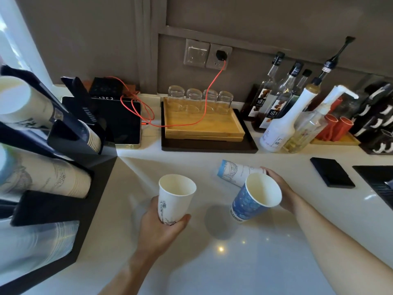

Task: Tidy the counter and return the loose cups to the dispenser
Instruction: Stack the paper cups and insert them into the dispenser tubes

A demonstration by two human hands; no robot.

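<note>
My left hand (pixel 157 228) grips a white paper cup (pixel 175 196) with a dark line drawing, held upright above the white counter (pixel 234 262). My right hand (pixel 280 192) holds a blue patterned paper cup (pixel 253 199), tilted with its mouth toward me. Behind that cup a third cup (pixel 234 172), white with blue print, lies on its side on the counter, close to my right fingers. The black cup dispenser (pixel 63 188) stands at the left, with stacks of paper cups (pixel 49 177) lying in its slots, mouths pointing right.
A wooden tray (pixel 204 126) holding upturned glasses sits at the back, with a red cable (pixel 191 122) draped over it. A tablet (pixel 121 122) lies beside the dispenser. Syrup bottles (pixel 276 107) and red cups (pixel 338 128) crowd the back right. A black pad (pixel 331 172) lies at the right.
</note>
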